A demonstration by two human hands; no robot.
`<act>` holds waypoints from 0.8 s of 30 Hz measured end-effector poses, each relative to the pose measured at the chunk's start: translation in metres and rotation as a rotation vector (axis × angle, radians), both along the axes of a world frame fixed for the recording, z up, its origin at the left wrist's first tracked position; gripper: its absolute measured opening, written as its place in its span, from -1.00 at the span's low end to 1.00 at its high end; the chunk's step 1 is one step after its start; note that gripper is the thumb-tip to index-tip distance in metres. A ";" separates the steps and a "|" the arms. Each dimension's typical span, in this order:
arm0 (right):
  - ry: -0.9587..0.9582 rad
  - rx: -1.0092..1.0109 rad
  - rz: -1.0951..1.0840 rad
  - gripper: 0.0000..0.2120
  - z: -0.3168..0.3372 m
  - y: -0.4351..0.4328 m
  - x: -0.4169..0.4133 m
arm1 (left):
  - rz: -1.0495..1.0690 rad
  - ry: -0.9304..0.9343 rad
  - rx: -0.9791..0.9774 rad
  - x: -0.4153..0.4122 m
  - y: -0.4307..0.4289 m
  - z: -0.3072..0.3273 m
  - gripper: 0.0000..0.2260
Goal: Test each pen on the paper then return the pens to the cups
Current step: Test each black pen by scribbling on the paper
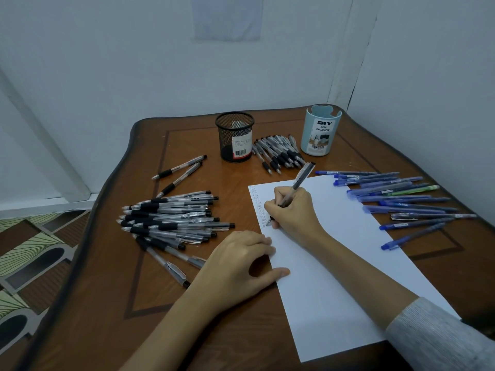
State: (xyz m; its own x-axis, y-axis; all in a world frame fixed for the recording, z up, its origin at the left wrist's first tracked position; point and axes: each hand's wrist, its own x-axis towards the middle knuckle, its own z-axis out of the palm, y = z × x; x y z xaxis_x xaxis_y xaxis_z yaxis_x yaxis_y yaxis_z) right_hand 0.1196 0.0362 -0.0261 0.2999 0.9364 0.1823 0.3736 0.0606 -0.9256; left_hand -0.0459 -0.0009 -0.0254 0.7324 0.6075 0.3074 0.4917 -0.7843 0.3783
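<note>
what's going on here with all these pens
A person is testing pens. The right hand holds a black pen with its tip on the white paper, beside a column of small marks. The left hand rests on the paper's left edge. No pens stick out of the mesh cup or the blue cup. The other pens lie in piles on the table: black ones on the left, blue ones on the right.

Table [107, 290], paper [321, 303], pens [171, 218], mesh cup [235, 137], blue cup [320, 132]
</note>
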 end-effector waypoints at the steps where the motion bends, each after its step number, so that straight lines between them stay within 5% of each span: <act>1: 0.000 -0.002 0.007 -0.66 0.000 0.000 0.000 | -0.001 -0.001 0.001 0.000 0.000 0.000 -0.53; 19: -0.032 0.011 -0.036 -0.67 -0.004 0.001 0.000 | 0.000 0.003 -0.007 -0.001 -0.001 0.001 -0.53; 24: 0.391 -0.090 -0.061 -0.70 0.007 0.002 0.006 | -0.009 -0.007 -0.013 -0.002 0.001 0.001 -0.53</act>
